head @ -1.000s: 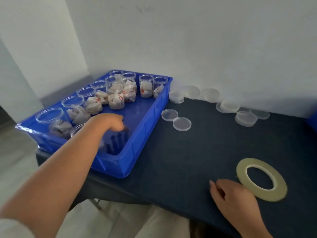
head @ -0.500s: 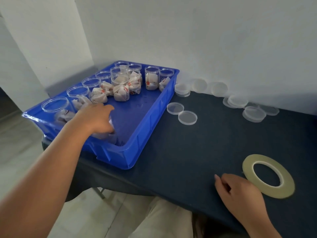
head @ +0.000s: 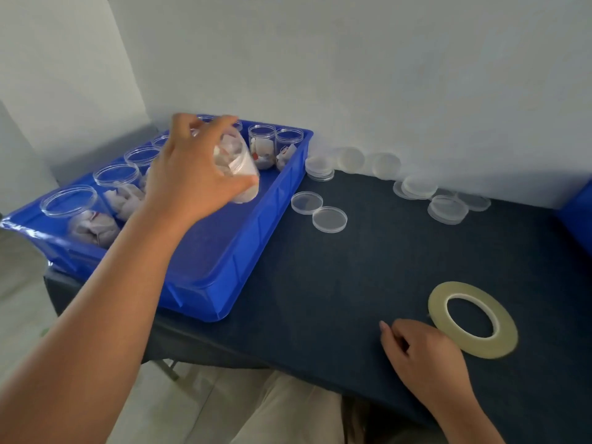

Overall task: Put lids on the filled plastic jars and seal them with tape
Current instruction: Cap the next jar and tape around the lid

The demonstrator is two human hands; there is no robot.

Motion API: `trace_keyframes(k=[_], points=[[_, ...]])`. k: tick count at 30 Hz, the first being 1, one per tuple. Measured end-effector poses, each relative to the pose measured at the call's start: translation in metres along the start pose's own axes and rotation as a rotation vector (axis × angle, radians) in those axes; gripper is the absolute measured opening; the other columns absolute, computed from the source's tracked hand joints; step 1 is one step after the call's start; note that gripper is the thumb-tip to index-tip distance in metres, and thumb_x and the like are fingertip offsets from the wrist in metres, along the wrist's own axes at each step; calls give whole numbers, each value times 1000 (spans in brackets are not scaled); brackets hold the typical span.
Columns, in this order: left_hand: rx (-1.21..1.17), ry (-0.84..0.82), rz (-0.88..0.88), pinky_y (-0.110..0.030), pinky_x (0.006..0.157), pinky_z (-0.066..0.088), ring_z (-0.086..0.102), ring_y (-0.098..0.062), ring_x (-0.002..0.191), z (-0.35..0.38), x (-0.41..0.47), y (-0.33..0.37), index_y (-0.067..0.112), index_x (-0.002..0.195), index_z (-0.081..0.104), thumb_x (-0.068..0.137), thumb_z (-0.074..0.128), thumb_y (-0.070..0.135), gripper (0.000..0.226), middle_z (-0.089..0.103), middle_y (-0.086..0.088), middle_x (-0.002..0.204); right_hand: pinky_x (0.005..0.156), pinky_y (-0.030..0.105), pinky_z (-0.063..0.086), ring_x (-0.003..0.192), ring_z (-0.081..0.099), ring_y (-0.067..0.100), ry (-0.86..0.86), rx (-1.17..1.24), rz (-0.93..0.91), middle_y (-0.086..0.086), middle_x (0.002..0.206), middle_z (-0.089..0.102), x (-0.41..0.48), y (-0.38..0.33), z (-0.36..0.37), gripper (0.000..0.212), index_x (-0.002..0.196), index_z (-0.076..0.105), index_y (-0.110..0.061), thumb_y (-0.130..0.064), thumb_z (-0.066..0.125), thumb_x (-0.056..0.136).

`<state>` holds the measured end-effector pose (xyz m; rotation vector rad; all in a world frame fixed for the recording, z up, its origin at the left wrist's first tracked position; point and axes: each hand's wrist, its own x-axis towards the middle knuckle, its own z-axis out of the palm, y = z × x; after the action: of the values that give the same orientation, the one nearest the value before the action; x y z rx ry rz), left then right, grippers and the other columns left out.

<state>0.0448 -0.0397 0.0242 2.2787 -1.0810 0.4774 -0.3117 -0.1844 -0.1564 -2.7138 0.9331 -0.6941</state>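
Observation:
My left hand (head: pixel 189 174) grips a clear filled jar (head: pixel 238 161) and holds it tilted in the air above the blue tray (head: pixel 230 283). Several more open jars (head: pixel 262 149) with white wrapped contents stand in the tray along its left and far sides. Two clear lids (head: pixel 329 218) lie on the dark table just right of the tray. A roll of pale tape (head: pixel 472 318) lies flat near the front right. My right hand (head: pixel 423 354) rests on the table beside the tape, fingers loosely curled, holding nothing.
More clear lids (head: pixel 416 187) lie in small stacks along the white wall at the back. A blue object (head: pixel 576 213) shows at the right edge. The dark table (head: pixel 336 283) ends at its front edge above my lap.
My left hand has lifted a jar out of the near part of the tray and raised it up and to the right. My right hand stays by the tape.

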Motion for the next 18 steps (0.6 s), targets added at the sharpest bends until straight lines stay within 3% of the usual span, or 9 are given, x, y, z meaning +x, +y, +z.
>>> trace_keyframes(k=[2,4,6,7,9,11,14,16,18], points=[[-89,-7,81,-39,89,47,58,-20,120,-13,5,27,55,149,36,61,79,70,99,42,7,137,42,17,26,40,37,6,-15,13,25,-11,46,35,0,-1,-1,55,57,32,-34,-33,75,92],[-170,-149,170,-41,98,52,58,-12,116,-17,2,56,56,151,35,57,72,79,103,45,11,135,45,14,26,44,42,4,6,56,54,-14,51,40,0,-2,-3,49,61,36,-36,-42,73,92],[-237,-355,253,-41,100,55,58,-3,113,-3,-14,85,57,150,34,56,73,80,105,46,17,136,56,13,37,62,54,-2,14,132,93,-22,71,55,0,-3,-8,30,78,52,-38,-60,68,90],[-258,-452,288,-38,99,55,57,1,114,10,-27,98,57,150,33,57,76,80,105,46,21,138,68,14,44,79,59,-4,4,184,130,-27,91,61,0,-2,-8,34,96,59,-38,-70,64,87],[-256,-574,369,-33,97,54,56,0,120,42,-58,120,55,152,29,61,81,76,108,44,23,143,95,19,44,117,54,-8,-22,271,161,-28,131,54,0,3,-7,83,142,51,-34,-86,61,78],[-234,-613,457,-33,97,52,54,-4,126,72,-87,137,51,155,24,65,82,74,109,44,21,147,108,22,36,139,39,-9,-30,374,173,-30,151,40,-2,4,-8,118,160,27,-36,-96,63,65],[-270,-607,536,-35,101,52,50,-4,130,101,-113,151,45,159,21,71,81,73,110,41,21,149,105,19,41,143,41,-8,-31,510,193,-29,155,42,-3,4,-8,130,163,10,-45,-90,75,60],[-401,-694,530,-29,103,49,46,5,133,108,-116,154,50,158,21,72,77,79,106,38,29,152,94,16,48,134,51,-7,-3,532,192,-30,146,50,-2,4,-9,119,160,14,-53,-76,82,65],[-662,-826,390,-17,98,46,47,15,131,114,-105,154,59,151,34,79,67,81,82,46,37,148,88,13,50,127,54,-8,31,505,182,-33,138,51,0,5,-8,107,153,24,-56,-69,85,66]])
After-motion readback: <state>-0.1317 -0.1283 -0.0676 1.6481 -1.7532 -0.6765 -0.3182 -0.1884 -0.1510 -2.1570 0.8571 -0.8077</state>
